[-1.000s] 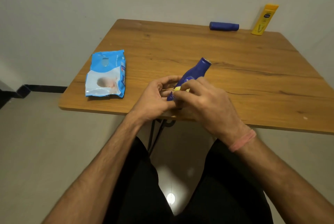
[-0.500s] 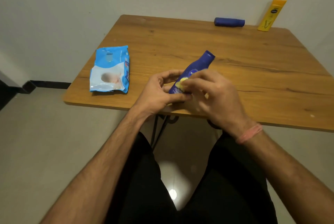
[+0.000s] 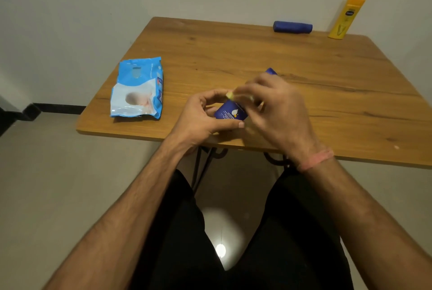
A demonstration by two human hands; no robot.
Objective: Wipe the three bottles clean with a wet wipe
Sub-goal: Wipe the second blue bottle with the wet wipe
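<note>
At the near edge of the wooden table (image 3: pixel 233 51), both hands work over a dark blue bottle (image 3: pixel 231 112), which lies tilted with its base toward the person and its far tip showing just beyond the right knuckles. The tabletop is a warm brown board with visible grain and rounded corners; its far edge meets a plain pale wall, and its left edge drops to a pale floor. A broad stretch of bare wood lies between the hands and the far edge, and more to the right. The wipes packet (image 3: pixel 138 88), a soft glossy blue-and-white pouch, lies flat near the left edge, well apart from the hands. Along the far edge a second blue bottle (image 3: pixel 292 27), a smooth cylinder, lies on its side, and just beside it to the right a yellow bottle (image 3: pixel 346 18) stands leaning against the wall. The left hand (image 3: pixel 203 116) curls round the bottle's base, thumb pressed along its near side. The right hand (image 3: pixel 278 107), blurred, arches over the bottle's upper body, its fingers pinching a small pale yellowish wad (image 3: pixel 230 95) against it. A pink band (image 3: pixel 315 160) circles the right wrist.
</note>
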